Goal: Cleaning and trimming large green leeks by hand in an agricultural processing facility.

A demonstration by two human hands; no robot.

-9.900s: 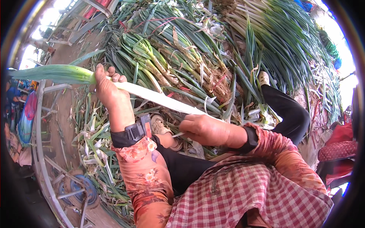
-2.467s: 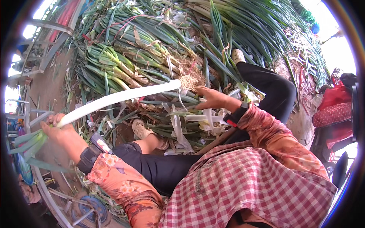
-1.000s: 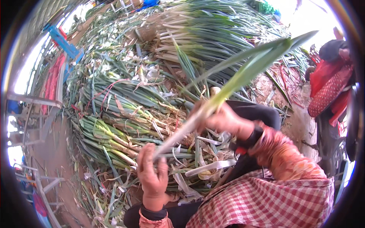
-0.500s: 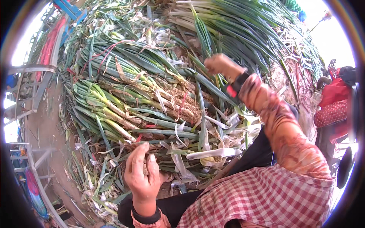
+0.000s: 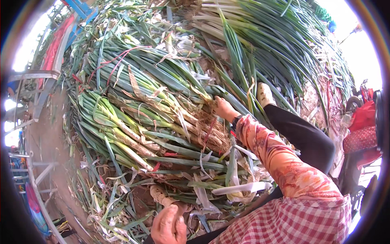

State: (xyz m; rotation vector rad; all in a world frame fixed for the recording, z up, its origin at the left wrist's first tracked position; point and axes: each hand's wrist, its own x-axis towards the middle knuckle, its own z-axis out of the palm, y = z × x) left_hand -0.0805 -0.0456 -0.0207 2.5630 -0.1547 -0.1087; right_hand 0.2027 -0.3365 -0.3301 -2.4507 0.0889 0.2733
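My right hand, in a flowered sleeve, is closed at the root end of green onions lying in the middle of the heap. The onion it grips is partly hidden by the fingers. Dry brown roots hang just below it. My left hand is low in the view beside my foot, its fingers half bent and a little apart, with nothing seen in them. Bundled green onions with red ties lie to the left, between the two hands.
A large pile of trimmed green onions spreads at the far right. Loose leaves and peelings cover much of the ground. A metal frame stands at left; red cloth hangs at right. My other foot rests by the pile.
My right hand has moved down and left, from above the onion leaves to the root ends. My left hand sits lower in the view, and both feet now show.
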